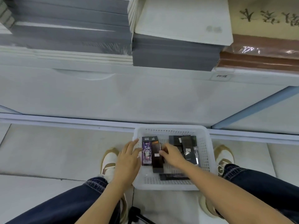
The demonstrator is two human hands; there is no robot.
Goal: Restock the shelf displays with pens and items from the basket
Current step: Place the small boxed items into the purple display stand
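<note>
Currently both hands work inside white basket (171,127) on floor (48,151): left hand (129,157), fingers spread, touches purple pack (146,155); right hand (173,155) fingers pinch dark box (157,160) beside it. Packs judged light, stiff, slick; I'd grip across long edges, mid-length.

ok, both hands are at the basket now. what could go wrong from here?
1. The right hand seems to pinch the dark box by one edge only; it may slip on lifting.
2. That box lies against the purple pen box, which the left hand touches; it could get dragged along.
3. The white basket sits on the floor between the shoes; a step could kick it.
</note>
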